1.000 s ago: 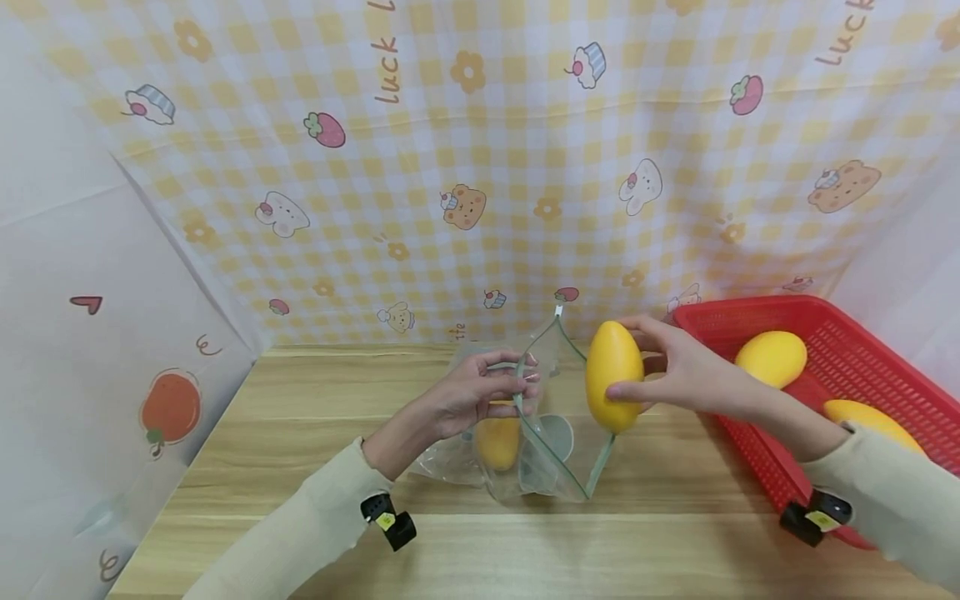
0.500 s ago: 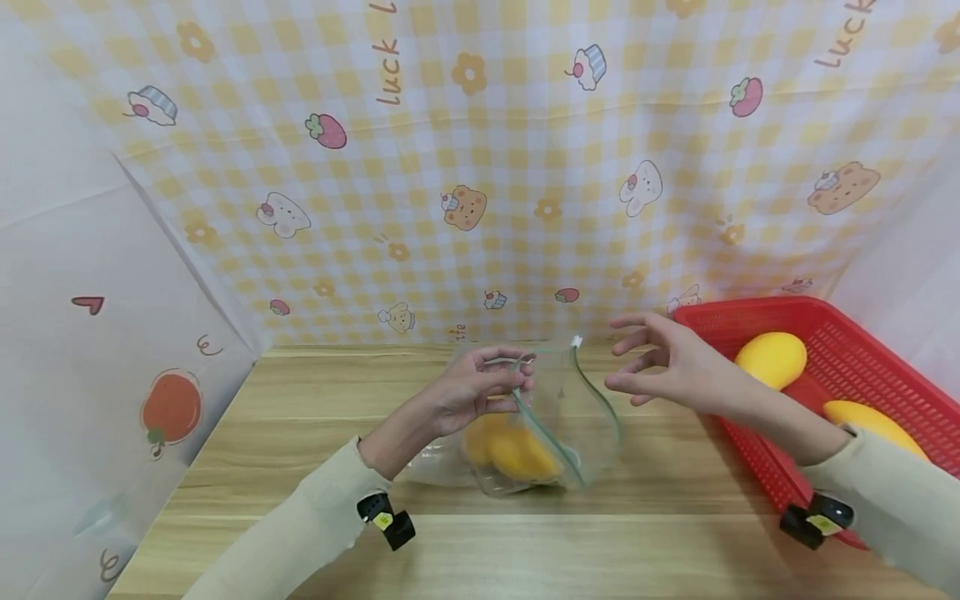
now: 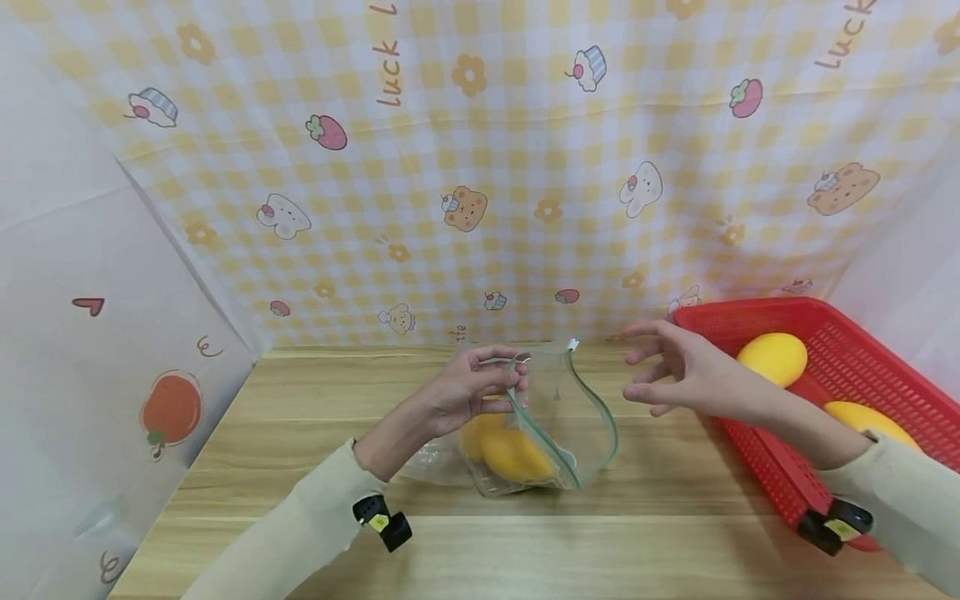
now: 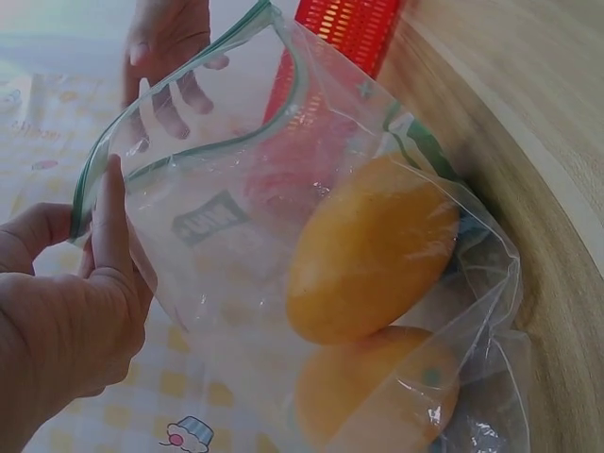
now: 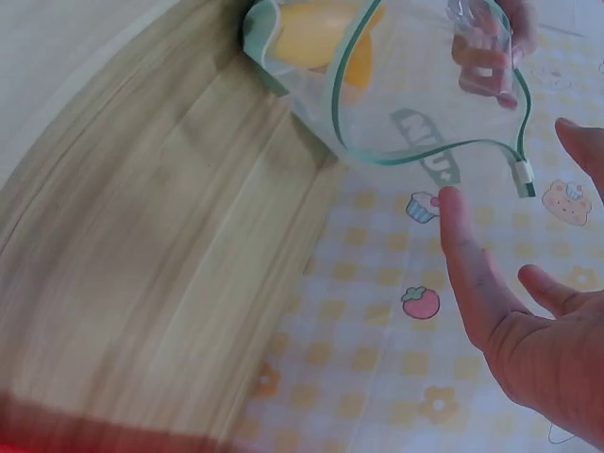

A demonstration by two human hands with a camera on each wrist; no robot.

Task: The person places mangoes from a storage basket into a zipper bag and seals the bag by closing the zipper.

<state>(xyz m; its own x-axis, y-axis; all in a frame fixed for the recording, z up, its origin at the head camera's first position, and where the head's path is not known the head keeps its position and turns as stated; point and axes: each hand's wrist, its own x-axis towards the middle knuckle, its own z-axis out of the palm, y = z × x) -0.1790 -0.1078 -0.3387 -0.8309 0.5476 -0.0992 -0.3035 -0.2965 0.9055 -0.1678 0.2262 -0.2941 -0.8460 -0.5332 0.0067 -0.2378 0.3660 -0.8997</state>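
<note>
From where I stand, the bagging looks about half done. Two smooth, yellow, mango-shaped fruits (image 4: 377,250) lie touching in the bottom of a clear plastic zip bag (image 3: 588,417) on the wood-grain table (image 3: 630,542). The left hand (image 3: 480,385) pinches the bag's green-edged rim between thumb and fingers, keeping the mouth gaping. The right hand (image 3: 678,375) holds nothing, its fingers spread and slightly bent just beside that mouth. Left to do, I'd judge: two matching fruits (image 3: 772,360) in the red, perforated plastic basket (image 3: 750,307), and the sealing. I count four fruits, one bag, one basket; the arm could hide more.
</note>
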